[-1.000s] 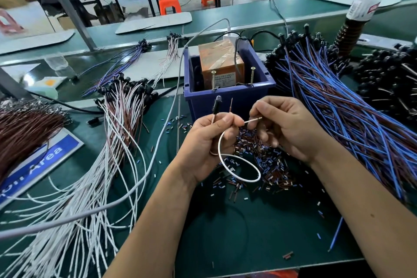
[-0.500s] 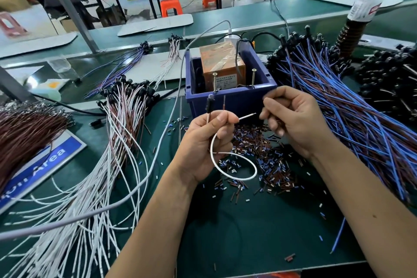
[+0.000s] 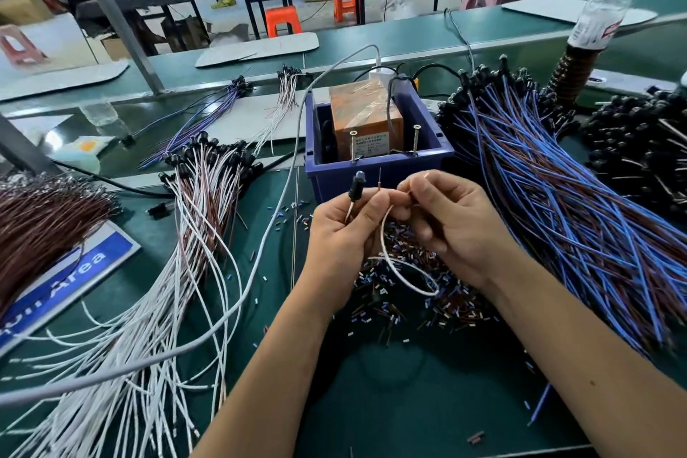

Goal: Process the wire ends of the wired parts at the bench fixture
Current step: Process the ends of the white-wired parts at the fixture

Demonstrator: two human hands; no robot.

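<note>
My left hand (image 3: 342,234) grips a wired part just in front of the blue fixture box (image 3: 375,167). Its black cap (image 3: 357,184) sticks up above my fingers, beside a short brown wire tip (image 3: 379,178). The part's white wire (image 3: 405,271) curls in a loop below both hands. My right hand (image 3: 457,230) pinches the white wire's end, its fingertips touching my left thumb. Inside the box sits an orange wrapped block (image 3: 366,119), with two upright screws (image 3: 352,145) on the front wall.
White-and-brown wired parts (image 3: 178,271) fan out at left, brown ones (image 3: 41,219) further left. Blue-and-brown wired parts (image 3: 565,204) heap at right beside black capped parts (image 3: 639,152). Cut insulation bits (image 3: 409,294) litter the green mat. A bottle (image 3: 598,15) stands at the back right.
My right hand has closed in on the left and now pinches the white wire's end, which stuck out free between the hands before. Both hands sit slightly closer to the box.
</note>
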